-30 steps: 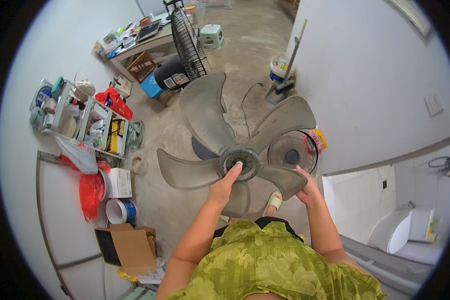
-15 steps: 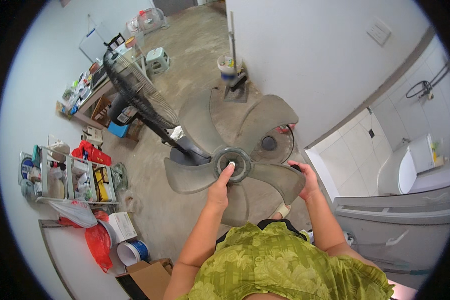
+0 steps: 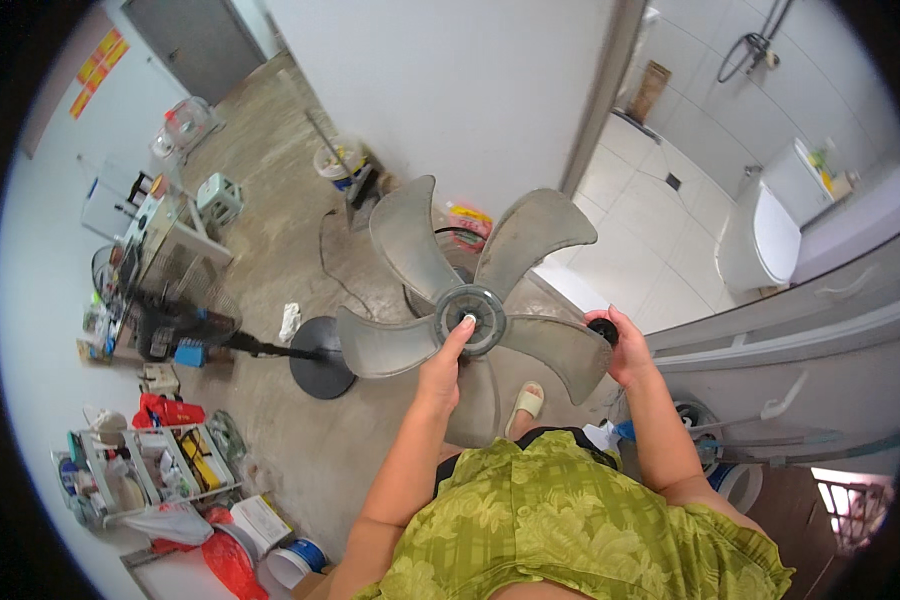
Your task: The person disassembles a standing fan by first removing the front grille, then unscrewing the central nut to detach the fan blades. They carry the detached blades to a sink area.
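Observation:
A grey translucent fan blade (image 3: 485, 297) with several wide paddles is held out in front of me at waist height. My left hand (image 3: 444, 374) grips it at the round hub, thumb pressed on the centre and fingers hidden underneath. Beside the tip of the right-hand paddle, my right hand (image 3: 630, 352) pinches a small round black knob (image 3: 602, 329). Whether that hand also touches the paddle, I cannot tell. To the left a black pedestal fan (image 3: 260, 346) stands on a round base (image 3: 322, 362).
A storage rack (image 3: 155, 470), a white box (image 3: 260, 524) and a red bag (image 3: 232, 568) are at the lower left. A bucket (image 3: 338, 160) and stool (image 3: 219, 198) stand farther off. Through the doorway on the right is a toilet (image 3: 762, 235); a grey curved panel (image 3: 770, 350) lies nearer.
My view has turned to the right, showing more of the doorway and shifting the pedestal fan leftward. The fan blade stays in my left hand; the black knob in my right hand shows more plainly.

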The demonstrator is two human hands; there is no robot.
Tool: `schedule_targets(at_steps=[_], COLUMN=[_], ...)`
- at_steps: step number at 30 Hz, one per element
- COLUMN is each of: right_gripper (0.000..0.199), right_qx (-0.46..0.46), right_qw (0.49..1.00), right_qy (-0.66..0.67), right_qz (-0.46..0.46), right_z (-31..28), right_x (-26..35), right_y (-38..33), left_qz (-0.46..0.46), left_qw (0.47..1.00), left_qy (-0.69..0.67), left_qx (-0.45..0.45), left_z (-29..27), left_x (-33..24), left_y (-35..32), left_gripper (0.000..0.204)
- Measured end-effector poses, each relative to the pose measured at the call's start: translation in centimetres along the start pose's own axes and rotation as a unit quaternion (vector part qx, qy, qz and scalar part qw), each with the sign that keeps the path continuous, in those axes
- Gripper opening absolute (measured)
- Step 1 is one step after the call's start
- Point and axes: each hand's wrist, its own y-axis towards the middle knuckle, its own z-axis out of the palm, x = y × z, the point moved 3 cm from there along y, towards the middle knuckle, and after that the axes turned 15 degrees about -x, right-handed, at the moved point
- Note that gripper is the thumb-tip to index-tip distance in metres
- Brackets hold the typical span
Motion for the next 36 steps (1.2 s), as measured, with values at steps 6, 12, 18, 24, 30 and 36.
schedule_targets(at_steps=[6,12,18,24,30,36], right_gripper=[0.038,0.038,0.035,0.031,0.029,0.032], right_qx=[-0.074,-0.148,-0.308,-0.418,-0.489,-0.504], right_qw=[0.993,0.977,0.923,0.832,0.779,0.762], right_qy=[0.072,0.118,0.127,0.083,0.049,0.107], right_qz=[-0.058,-0.097,-0.191,-0.355,-0.390,-0.392], right_z=[-8.2,-14.9,-19.1,-19.6,-19.0,-17.7], right_x=[3.3,5.8,7.8,11.3,15.2,17.1], right_y=[-0.7,-1.7,-3.6,-5.0,-4.6,-1.9], left_qz=[-0.027,-0.039,-0.093,-0.124,-0.188,-0.232], left_qw=[0.994,0.970,0.938,0.894,0.844,0.800], left_qy=[0.088,0.172,0.265,0.335,0.382,0.381], left_qx=[0.055,0.166,0.205,0.269,0.326,0.402], left_z=[8.3,16.9,23.6,29.9,36.3,41.4], left_x=[3.2,5.8,8.1,10.9,12.7,13.3], left_y=[-0.2,-0.7,-0.3,2.3,6.1,10.3], left_gripper=[0.044,0.041,0.046,0.057,0.060,0.054])
